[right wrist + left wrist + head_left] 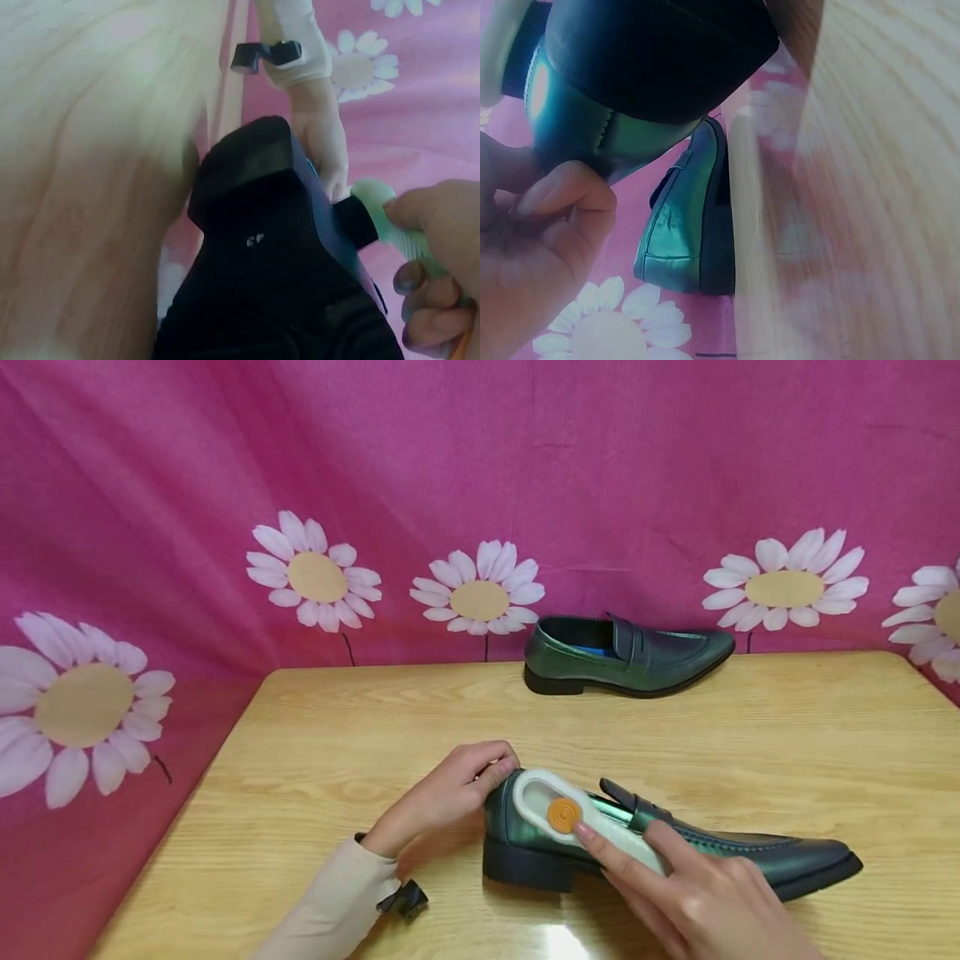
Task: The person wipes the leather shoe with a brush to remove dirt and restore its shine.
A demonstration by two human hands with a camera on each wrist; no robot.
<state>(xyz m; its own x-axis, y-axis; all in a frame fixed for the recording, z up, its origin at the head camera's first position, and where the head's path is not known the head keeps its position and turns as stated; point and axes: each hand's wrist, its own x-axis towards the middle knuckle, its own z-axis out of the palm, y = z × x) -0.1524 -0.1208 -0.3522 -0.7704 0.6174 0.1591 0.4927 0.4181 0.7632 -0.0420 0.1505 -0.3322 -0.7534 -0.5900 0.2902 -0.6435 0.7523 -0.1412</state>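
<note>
A dark green loafer (750,852) lies at the table's front, toe to the right. My left hand (450,789) pinches the top of its heel; in the left wrist view the fingers (570,191) are curled at the shoe's back edge. My right hand (705,893) grips a pale-handled tool (622,835) with an orange disc, its rounded head over the shoe's heel side. In the right wrist view a dark block (355,223) under the tool's head touches the shoe's side, and the black sole (262,262) faces the camera.
A matching loafer (637,660) stands upright at the back edge of the wooden table (337,718), toe to the right. A pink curtain (420,460) with white flowers hangs behind and to the left. A black clip (405,900) sits at my left sleeve.
</note>
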